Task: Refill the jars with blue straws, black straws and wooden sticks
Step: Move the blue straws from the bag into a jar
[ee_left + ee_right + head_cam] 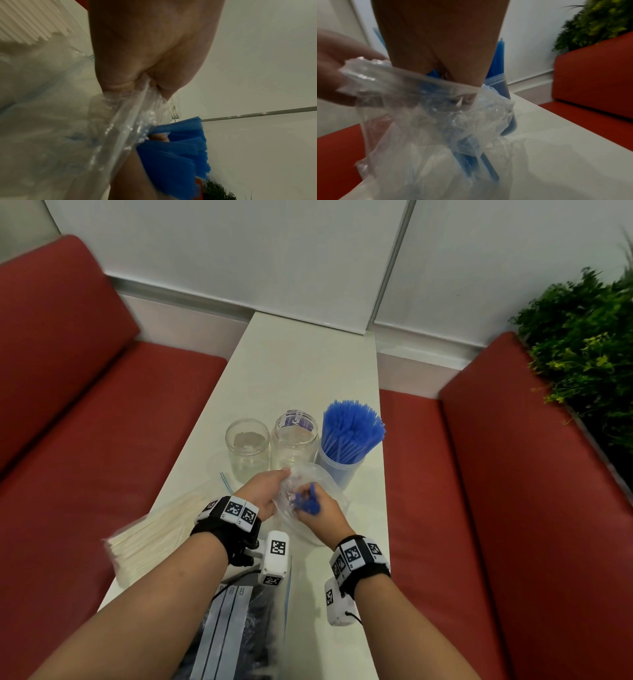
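Red benches flank a pale table [308, 364]. At 9 o'clock wooden sticks [150, 535] lie loose beside two empty jars [247, 448]. At centre, the left hand [262, 491] pinches a clear bag [308, 529] open while the right hand [322, 513] grips its last blue straws [308, 501]. At 3 o'clock, one jar [342, 470] already brims blue. Black straws [260, 628], still bagged at 6 o'clock, remain.
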Demonstrator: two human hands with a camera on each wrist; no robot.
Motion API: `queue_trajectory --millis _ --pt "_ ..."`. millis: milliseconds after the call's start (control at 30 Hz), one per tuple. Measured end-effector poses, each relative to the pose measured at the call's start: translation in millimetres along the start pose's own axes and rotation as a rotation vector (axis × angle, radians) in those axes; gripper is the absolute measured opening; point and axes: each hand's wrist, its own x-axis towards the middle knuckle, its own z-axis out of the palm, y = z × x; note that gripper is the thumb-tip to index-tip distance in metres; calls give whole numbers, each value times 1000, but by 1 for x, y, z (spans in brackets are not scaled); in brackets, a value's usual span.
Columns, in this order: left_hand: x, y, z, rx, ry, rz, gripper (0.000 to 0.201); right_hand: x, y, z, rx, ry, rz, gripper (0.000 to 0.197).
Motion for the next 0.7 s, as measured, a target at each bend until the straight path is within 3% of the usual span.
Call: queue_trajectory --millis 133,300,400,567,700 --pt "5 2 -5 4 49 34 35 2 2 -14 58 -6 66 8" --pt "13 4 -13 88 189 69 38 5 -5 -29 250 166 59 29" --pt "15 2 -8 119 143 40 37 10 -9 -31 268 249 46 27" --pt "16 -1 3 94 88 28 28 7 -1 -9 248 97 81 13" --pt "19 -1 -2 36 132 22 26 0 2 -8 239 -3 79 23"
